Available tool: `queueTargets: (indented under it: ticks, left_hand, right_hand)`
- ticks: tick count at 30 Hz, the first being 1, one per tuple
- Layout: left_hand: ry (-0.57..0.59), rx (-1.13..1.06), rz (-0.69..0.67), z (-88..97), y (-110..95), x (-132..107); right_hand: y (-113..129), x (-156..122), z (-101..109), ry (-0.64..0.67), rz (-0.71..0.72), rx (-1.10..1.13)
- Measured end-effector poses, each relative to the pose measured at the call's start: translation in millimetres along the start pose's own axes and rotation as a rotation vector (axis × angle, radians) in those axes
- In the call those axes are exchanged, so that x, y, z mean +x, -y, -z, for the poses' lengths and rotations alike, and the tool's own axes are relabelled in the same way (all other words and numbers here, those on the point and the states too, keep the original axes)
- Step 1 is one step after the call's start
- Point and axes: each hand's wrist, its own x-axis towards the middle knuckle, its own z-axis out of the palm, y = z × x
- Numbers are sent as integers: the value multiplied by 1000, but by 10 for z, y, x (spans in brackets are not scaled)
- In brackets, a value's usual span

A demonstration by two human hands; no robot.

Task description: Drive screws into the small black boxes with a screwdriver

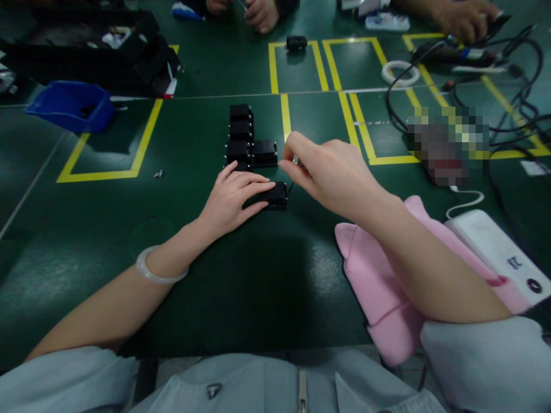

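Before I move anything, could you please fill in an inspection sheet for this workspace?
Surface: green table marked with yellow lines.
Job's things: black blocks grouped together; the nearest block lies apart, towards the wearer.
Clutter: pink cloth item, white device, blue bin, white ring, small metal pieces.
Hands: left hand has fingers on the nearest block; right hand pinches a thin dark tool.
Cables: black cables at upper right; white cable by the white device.
Surroundings: other people's hands across the table.

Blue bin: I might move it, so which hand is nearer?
Left. The left hand, touching a black block, is right of the blue bin and closer to the wearer; the right hand is farther right.
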Motion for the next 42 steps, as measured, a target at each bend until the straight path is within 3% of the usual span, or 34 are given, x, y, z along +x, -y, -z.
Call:
queueTargets:
  ticks: [18, 42]
  left_hand:
    - [-34, 15, -24, -84, -77, 98]
    - [7, 2, 25, -118, -148, 136]
  right_hand:
    - [5, 37, 26, 13, -23, 2]
    - [-149, -36, 20, -8, -63, -18]
